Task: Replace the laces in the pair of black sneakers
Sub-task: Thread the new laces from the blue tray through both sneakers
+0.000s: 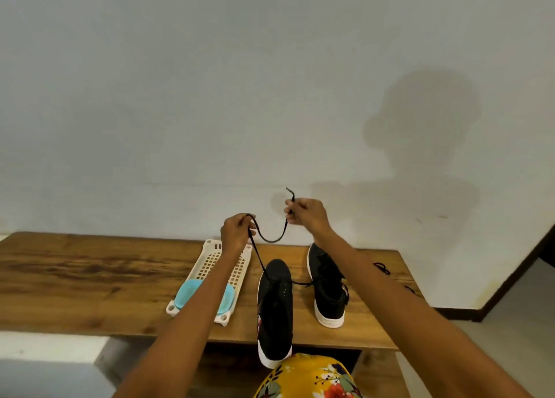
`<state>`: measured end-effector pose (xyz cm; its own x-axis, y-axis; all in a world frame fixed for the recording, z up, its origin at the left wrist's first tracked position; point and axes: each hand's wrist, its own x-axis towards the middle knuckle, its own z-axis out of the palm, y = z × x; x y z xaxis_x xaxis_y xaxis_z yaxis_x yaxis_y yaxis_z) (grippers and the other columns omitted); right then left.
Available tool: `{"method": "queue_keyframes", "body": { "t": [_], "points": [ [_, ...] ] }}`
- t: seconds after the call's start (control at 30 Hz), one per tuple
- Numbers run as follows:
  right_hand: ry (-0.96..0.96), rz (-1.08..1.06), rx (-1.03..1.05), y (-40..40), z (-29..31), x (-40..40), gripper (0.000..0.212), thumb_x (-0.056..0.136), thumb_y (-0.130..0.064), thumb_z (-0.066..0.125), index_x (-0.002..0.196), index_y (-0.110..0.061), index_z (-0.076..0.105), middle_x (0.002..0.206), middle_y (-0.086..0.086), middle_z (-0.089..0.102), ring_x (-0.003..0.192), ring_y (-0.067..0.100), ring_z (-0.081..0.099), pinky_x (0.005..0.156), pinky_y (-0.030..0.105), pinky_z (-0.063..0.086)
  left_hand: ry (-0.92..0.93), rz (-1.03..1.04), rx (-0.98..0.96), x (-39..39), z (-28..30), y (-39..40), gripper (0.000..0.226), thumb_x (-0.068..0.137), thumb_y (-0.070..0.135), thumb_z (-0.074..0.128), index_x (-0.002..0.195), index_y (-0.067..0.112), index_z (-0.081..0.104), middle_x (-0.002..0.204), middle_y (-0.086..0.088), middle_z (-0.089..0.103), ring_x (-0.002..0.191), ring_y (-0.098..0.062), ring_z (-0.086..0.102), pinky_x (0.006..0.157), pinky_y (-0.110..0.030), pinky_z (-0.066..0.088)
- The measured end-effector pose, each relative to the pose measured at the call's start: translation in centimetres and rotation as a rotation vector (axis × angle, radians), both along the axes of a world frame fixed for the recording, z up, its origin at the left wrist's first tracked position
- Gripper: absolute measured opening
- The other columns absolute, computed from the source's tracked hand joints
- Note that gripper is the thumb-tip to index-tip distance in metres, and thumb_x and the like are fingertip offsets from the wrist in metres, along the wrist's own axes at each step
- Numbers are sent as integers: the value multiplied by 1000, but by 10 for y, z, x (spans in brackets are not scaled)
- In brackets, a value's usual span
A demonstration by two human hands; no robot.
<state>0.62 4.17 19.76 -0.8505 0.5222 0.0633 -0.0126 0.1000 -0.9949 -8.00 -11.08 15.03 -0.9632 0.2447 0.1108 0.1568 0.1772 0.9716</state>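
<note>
Two black sneakers (274,304) on the worktop (90,283), white soles, side by side; the near one overhangs the front edge, the far one (327,289) sits just right of it. Both hands are raised above them, holding one black lace (271,240): left hand (235,232) pinches it near the middle, right hand (306,214) pinches close to the tip, slack loop hanging between. From the left hand the lace runs down to the near sneaker's eyelets, so that shoe looks mid-job; can't tell whether this lace is going in or coming out. The far sneaker seems to have dark lace on it, loose ends trailing; old or new, unclear. A reddish lace (381,267) lies at the worktop's right end. Judging by this, the task is early to midway, neither shoe finished. Lace is thin, limp, round.
</note>
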Motion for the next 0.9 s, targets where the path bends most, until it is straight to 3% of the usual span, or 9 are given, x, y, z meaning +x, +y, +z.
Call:
{"method": "queue_keyframes", "body": {
  "t": [0.07,0.13,0.2,0.3,0.4,0.5,0.63,0.77,0.9],
  "points": [
    [-49,-7,36,-8,-16,2,25,93,-16,61,107,3,66,79,6,65,66,12,64,73,25,58,-22,-23,-132,5,-1,-1,29,94,3,45,118,-1,60,99,-12,65,82,-14,67,80,-33,51],
    [-105,-10,59,-11,-28,2,25,92,-14,61,110,4,66,78,4,64,67,11,63,74,25,58,-24,-41,-244,12,-7,1,44,91,-1,46,135,3,45,132,-16,50,120,-26,51,100,-35,42],
    [-165,2,113,-12,-37,1,23,90,-10,63,110,2,65,83,6,65,67,10,63,71,21,57,-72,-99,-201,19,-9,7,49,88,-5,45,136,5,45,139,-13,45,129,-27,43,104,-33,36],
    [-241,-7,209,-11,-52,-1,13,85,-9,69,94,-10,59,84,10,68,69,18,67,75,30,58,-259,-203,-64,25,-9,24,28,92,9,49,116,3,62,117,-13,64,107,-27,61,84,-24,46],
    [-268,10,278,-6,-72,-5,11,83,-11,71,79,-17,63,79,8,70,73,20,71,78,34,58,-150,-254,-140,24,-32,35,21,91,15,59,105,3,69,100,-11,71,84,-23,68,78,-24,53],
    [-253,110,188,4,-92,-8,9,87,-2,64,94,-3,70,88,13,71,69,8,68,72,21,57,-150,-202,-151,16,-59,42,19,86,9,65,103,3,70,97,-14,71,72,-18,66,74,-27,55],
    [-293,80,29,20,-125,-10,15,90,0,58,104,-4,58,98,11,64,80,11,64,63,13,52,-240,-147,-118,5,-87,52,13,84,2,65,96,-1,69,88,-12,69,65,-13,63,55,-11,51],
    [-388,97,21,19,-159,-9,12,88,-4,63,91,-10,53,82,4,64,66,5,63,56,13,51,-341,-205,-208,8,-111,61,6,87,6,62,83,10,64,79,-5,66,67,-11,62,60,-17,49],
    [-463,-2,205,14,-185,-14,15,90,0,55,98,-12,56,94,9,64,88,19,63,85,36,54,-354,-128,-286,7,-137,65,13,88,9,57,82,21,58,88,-6,67,73,-17,64,70,-34,55]
  ]
}}
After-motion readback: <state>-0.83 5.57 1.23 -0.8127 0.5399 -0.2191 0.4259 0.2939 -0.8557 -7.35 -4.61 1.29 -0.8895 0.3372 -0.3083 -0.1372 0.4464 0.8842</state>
